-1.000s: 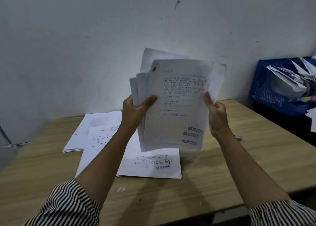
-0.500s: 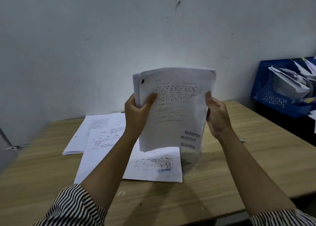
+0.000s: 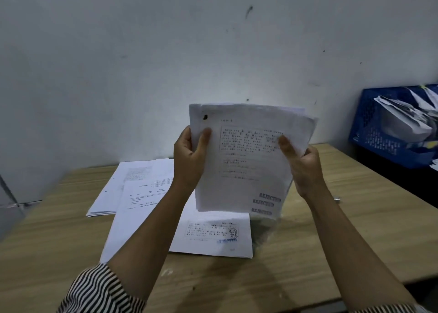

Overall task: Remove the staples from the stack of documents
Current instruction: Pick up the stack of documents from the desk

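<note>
Left hand (image 3: 189,161) grips the left edge of the stack of documents (image 3: 246,161), thumb laid over the front sheet and fingers curled behind; the right hand (image 3: 304,168) holds the right edge the same way, thumb on the printed text. Between them the stack stands nearly upright in the air above the middle of the desk (image 3: 355,229), clear of the surface, its top corner showing a dark mark (image 3: 205,117) — whether that is a staple, a hole or a stain is too blurred to tell. Blue "REJECTED" stamps sit at the lower right of the front page.

Below the stack, loose sheets (image 3: 213,239) lie flat toward the middle of the desk, with another small pile of papers (image 3: 132,182) nearer the far left edge. A small metal item (image 3: 337,199) lies by the right wrist, possibly a staple remover, though it is too small to be sure. A blue crate (image 3: 388,132) of crumpled paper stands off the far right corner.

My judgement: the sheets lying flat suggest part of the job is done, yet the held stack looks thick, so a fair share may remain — no staple is being pulled at this moment.
</note>
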